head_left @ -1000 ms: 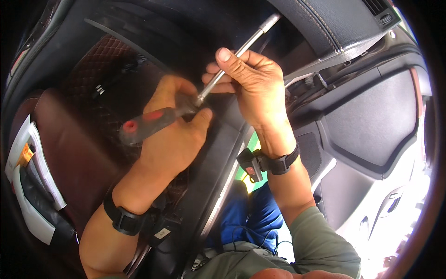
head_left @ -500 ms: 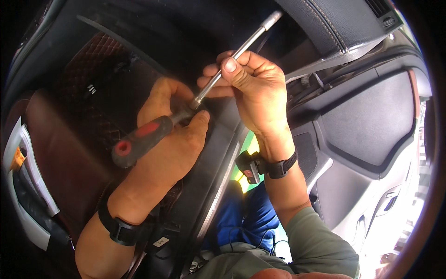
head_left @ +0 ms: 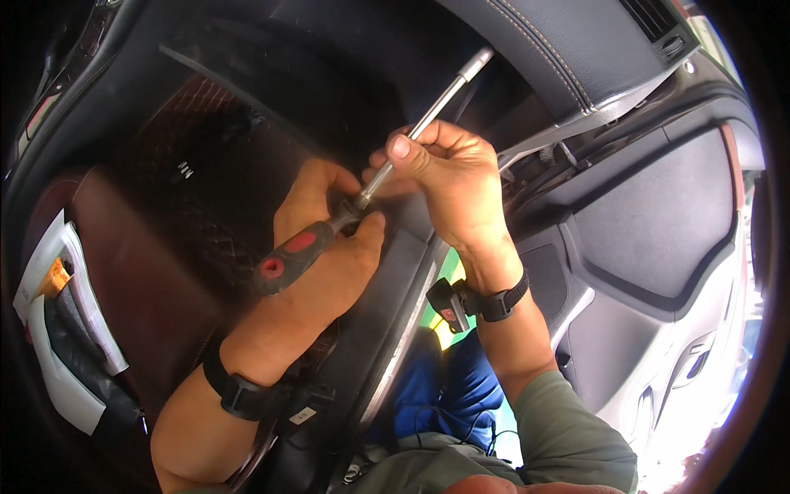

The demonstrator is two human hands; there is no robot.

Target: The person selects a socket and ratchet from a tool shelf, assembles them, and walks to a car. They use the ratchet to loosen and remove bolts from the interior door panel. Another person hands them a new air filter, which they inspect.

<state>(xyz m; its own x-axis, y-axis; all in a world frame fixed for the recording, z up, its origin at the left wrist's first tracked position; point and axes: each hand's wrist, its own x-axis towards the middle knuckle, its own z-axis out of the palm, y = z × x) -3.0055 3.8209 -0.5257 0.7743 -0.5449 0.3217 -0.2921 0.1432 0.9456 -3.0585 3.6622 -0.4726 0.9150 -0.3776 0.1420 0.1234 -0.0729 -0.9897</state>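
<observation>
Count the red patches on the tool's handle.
2 visible on the handle: one at its butt end, one on its side, nearer the metal shaft. The underside is hidden, so there may be more.

No wording, number or brand can be read. A small white label (head_left: 302, 416) is stuck on the black box (head_left: 319, 401) by the left wrist strap (head_left: 236, 395), at the lower left of centre; it bears dark marks too tiny to make out. Right of centre, the black module (head_left: 447, 305) on the right wrist strap (head_left: 504, 305) shows a reddish mark (head_left: 448, 314) on its face, too small to tell as a letter or a sign. At the far left of the frame, any print on the white papers (head_left: 41, 267) is too faint and blurred to read.
</observation>
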